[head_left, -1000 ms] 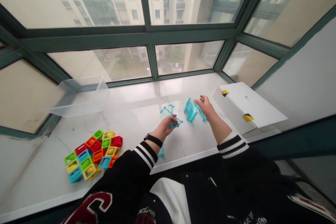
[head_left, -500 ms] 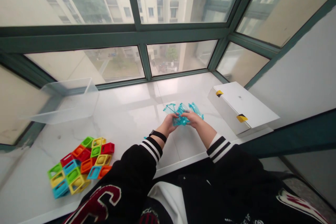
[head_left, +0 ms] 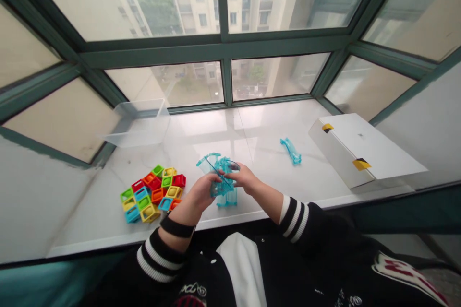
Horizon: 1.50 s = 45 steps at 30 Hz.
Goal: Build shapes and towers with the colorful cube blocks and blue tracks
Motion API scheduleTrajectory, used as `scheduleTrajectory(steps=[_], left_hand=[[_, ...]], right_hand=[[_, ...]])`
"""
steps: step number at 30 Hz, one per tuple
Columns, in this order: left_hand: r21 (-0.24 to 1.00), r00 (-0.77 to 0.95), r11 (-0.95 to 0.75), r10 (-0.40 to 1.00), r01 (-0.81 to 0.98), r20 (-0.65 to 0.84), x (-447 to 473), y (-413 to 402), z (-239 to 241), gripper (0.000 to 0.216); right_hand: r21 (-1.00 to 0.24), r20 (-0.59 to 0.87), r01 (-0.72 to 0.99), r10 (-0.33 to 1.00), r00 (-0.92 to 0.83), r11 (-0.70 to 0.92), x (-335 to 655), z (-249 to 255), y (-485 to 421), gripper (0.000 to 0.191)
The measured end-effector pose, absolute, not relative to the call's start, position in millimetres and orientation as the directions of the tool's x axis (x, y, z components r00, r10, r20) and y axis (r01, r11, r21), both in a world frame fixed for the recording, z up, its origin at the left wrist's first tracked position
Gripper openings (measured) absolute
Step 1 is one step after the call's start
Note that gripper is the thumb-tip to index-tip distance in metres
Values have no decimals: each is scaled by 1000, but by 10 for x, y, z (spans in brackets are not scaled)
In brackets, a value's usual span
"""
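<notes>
Both hands hold a bundle of clear turquoise plastic track pieces (head_left: 219, 175) just above the front of the white marble sill (head_left: 252, 134). My left hand (head_left: 198, 196) is closed on the bundle from the left. From the right, my right hand (head_left: 245, 178) grips the same bundle with bent fingers. One more turquoise track piece (head_left: 291, 150) lies alone on the sill to the right. A cluster of several coloured square blocks (head_left: 153, 192) lies on the sill, left of my left hand.
A clear plastic tub (head_left: 139, 122) stands at the back left of the sill. A white box with yellow-black tape corners (head_left: 363, 148) sits at the right end. Green-framed windows (head_left: 223, 48) close off the far side.
My right hand left the turquoise pile on the right, joined my left hand, and both now hold the gathered pieces nearer the front edge. One piece stayed behind on the right.
</notes>
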<state>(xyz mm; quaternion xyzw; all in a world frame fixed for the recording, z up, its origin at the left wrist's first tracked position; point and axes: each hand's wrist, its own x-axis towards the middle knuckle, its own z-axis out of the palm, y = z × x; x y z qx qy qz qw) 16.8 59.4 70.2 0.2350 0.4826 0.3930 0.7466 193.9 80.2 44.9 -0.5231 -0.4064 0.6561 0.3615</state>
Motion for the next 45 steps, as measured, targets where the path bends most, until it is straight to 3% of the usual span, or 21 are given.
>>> scheduleTrajectory(steps=[4, 9, 15, 21, 28, 36, 45], left_hand=[[675, 191, 651, 753, -347, -629, -187, 384, 613, 33], [649, 162, 691, 714, -318, -681, -283, 354, 449, 34], [677, 100, 704, 706, -217, -702, -339, 411, 309, 43], [735, 20, 674, 738, -71, -675, -411, 433, 216, 48], [850, -13, 498, 864, 172, -504, -458, 378, 228, 41], [899, -12, 367, 927, 239, -376, -455, 423, 395, 52], [937, -36, 309, 951, 161, -307, -470, 466, 304, 74]], right_hand=[[-887, -462, 84, 868, -183, -455, 1783, 322, 720, 40], [-878, -428, 277, 899, -89, -390, 1854, 137, 752, 39], [-869, -250, 448, 968, -30, -210, 2073, 77, 792, 37], [-695, -42, 716, 992, -122, 59, 2075, 88, 820, 42], [-652, 26, 744, 985, -169, 144, 2064, 186, 791, 42], [-636, 114, 706, 942, -315, 312, 2019, 185, 737, 53], [-656, 218, 632, 905, -365, 413, 1983, -24, 777, 53]])
